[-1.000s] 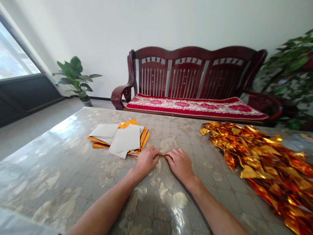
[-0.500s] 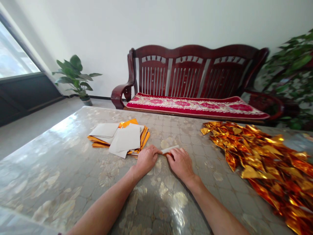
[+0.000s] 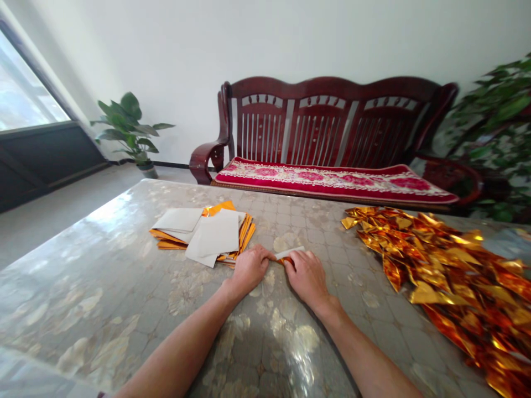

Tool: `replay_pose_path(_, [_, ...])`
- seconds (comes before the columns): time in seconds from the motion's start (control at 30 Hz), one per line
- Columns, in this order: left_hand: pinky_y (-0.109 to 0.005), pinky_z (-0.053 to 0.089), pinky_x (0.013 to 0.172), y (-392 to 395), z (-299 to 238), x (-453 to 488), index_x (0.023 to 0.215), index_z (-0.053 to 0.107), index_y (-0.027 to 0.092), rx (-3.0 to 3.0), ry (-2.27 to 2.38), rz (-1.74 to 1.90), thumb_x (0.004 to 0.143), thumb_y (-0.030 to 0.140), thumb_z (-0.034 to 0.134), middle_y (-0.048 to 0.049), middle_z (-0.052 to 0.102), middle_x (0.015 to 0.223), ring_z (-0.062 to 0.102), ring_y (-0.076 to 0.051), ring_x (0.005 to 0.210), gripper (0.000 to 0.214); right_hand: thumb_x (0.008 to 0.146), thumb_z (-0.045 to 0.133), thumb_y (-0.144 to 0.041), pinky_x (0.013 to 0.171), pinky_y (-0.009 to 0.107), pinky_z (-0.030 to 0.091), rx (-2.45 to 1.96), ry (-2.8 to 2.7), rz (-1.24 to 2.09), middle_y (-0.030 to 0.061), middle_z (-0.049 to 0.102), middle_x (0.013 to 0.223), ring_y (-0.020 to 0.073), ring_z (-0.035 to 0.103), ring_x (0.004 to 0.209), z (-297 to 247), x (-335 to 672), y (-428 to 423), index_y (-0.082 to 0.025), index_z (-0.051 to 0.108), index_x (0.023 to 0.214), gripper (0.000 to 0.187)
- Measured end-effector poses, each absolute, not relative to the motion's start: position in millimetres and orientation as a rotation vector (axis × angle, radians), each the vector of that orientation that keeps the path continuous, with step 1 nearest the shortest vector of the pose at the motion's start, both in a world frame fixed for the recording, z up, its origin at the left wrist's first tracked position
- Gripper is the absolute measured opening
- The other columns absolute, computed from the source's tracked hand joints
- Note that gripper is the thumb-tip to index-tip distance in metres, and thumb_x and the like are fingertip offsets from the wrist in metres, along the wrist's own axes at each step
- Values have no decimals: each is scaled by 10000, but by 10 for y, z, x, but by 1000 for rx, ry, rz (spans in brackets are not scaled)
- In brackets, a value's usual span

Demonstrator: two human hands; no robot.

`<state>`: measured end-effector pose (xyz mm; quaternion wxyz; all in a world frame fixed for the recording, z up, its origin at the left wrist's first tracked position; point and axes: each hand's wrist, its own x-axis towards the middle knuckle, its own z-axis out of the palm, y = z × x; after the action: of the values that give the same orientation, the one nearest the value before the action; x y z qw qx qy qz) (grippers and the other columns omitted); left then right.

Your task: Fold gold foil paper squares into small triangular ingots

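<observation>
My left hand (image 3: 248, 269) and my right hand (image 3: 307, 275) rest side by side on the patterned table (image 3: 103, 265), fingers curled. Between them they pinch a small folded sheet of gold foil paper (image 3: 289, 254), its white back showing upward and a bit of orange below. A stack of flat foil sheets (image 3: 207, 232), white sides up with orange edges, lies just left of my left hand. A large heap of folded gold pieces (image 3: 448, 271) spreads over the table to the right of my right hand.
A dark red wooden bench (image 3: 332, 132) with a red flowered cushion stands behind the table. A potted plant (image 3: 130, 132) sits on the floor at the left by a window, and a leafy plant (image 3: 498, 127) fills the right edge.
The folded paper's white edge has lifted into sight between my hands, and my right fingers have shifted slightly along it. Both forearms stay in place.
</observation>
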<state>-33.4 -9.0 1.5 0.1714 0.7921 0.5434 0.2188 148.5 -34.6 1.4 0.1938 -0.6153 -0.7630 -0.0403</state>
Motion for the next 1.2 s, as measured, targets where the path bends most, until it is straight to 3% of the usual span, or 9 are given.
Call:
replay_pose_path(0.67, [-245,473,863,-45,-39,-347,969,741,265,2205,1540,686,872,135,488,-2,684,981,647,-156,928,301,950,515,-279,741,318,301,-1797,-2154,-25,25,706,943,213,546,886,49,1459,-332,-234,617,869,138])
replay_pose_path(1.2, [-248,466,798,-69,-57,-345,933,734,254,2217,1544,742,856,128,493,2,679,950,649,-155,898,283,926,518,-252,719,321,279,-1840,-2130,-40,35,706,924,214,541,862,37,1446,-314,-229,622,853,129])
